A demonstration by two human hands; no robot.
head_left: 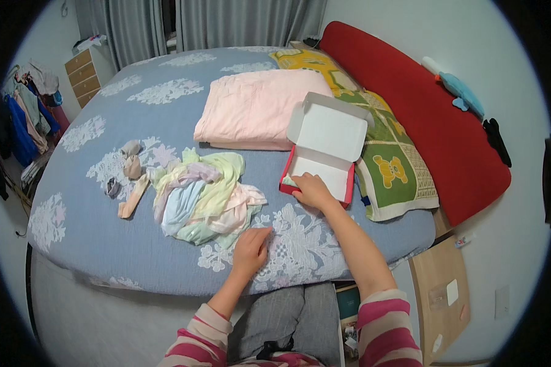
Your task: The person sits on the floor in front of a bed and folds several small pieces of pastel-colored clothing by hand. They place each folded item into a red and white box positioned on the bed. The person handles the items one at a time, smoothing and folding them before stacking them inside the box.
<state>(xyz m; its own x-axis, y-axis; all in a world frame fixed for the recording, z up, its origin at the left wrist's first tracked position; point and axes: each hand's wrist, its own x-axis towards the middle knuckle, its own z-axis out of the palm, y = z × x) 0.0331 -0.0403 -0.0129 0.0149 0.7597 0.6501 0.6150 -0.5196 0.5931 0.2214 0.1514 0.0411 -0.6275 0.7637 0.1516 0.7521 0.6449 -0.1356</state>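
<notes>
My right hand (pixel 313 192) reaches into the near left corner of a red box (pixel 347 194) with a white inside. Its fingers are closed on a small folded pale green cloth (pixel 289 180), mostly hidden under them. The box's white lid (pixel 335 127) stands raised at the back. My left hand (pixel 250 252) hovers low by the bed's near side, fingers loosely bent and thumb apart, with nothing seen in it. Just beyond it lies a loose pile of thin pastel clothes (pixel 205 196). Left of the pile are rolled socks (pixel 132 166) and a flat beige sock (pixel 133 197).
A blue bedspread (pixel 86 226) with white lace flowers covers the bed. Behind the box lies a folded pink blanket (pixel 257 104). A green and yellow pillow cover (pixel 398 165) and red headboard (pixel 404 104) border the right side. A wooden bedside top (pixel 438 287) stands near right.
</notes>
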